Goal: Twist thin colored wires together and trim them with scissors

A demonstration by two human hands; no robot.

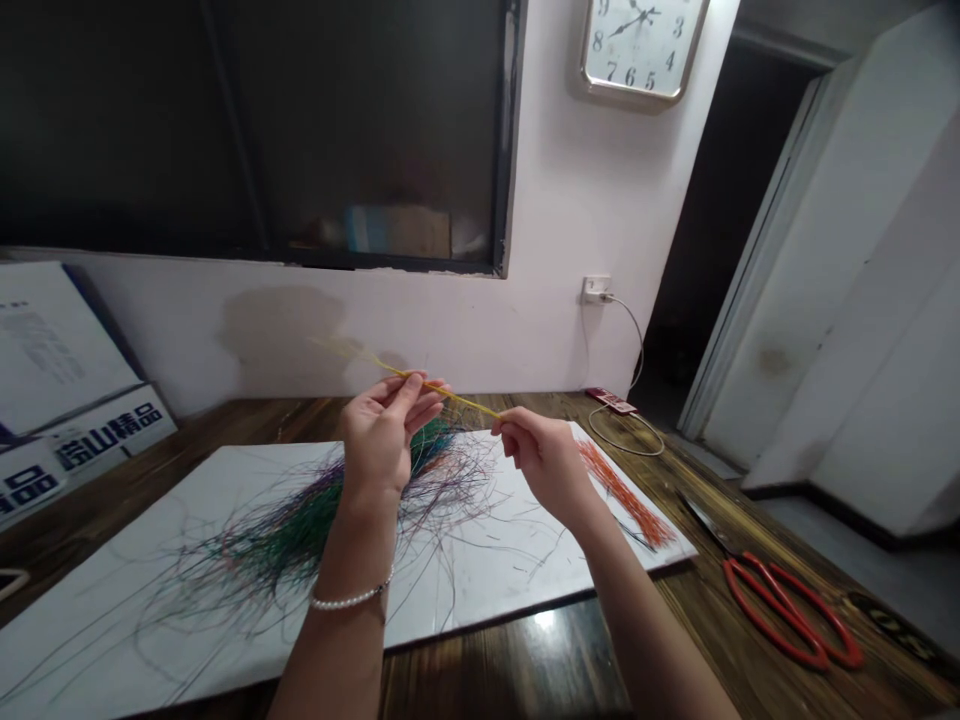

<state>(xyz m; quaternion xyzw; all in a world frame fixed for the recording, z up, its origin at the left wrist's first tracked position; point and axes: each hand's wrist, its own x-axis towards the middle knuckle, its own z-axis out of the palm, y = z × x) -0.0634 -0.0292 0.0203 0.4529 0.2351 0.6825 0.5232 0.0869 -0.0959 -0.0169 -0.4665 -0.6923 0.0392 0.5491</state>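
Between my two hands a thin bundle of yellow strands (471, 404) is stretched above the board. My left hand (394, 415) pinches it between thumb and forefinger, the other fingers loosely curled, and its loose ends fan out to the upper left. At the other end, my right hand (538, 450) is closed on the bundle with its fingertips. Below lies a tangled heap of thin green, purple, blue and orange strands (300, 535), partly hidden by my left forearm. Whether the strands are wire or thread I cannot tell.
Under the heap is a white board (517, 590) on a wooden table (675, 610). Orange strands (630, 495) lie along the board's right side. Red-handled scissors (787, 610) rest at the right, a red device with a cable (611, 400) behind. Printed boxes (82, 400) stand left.
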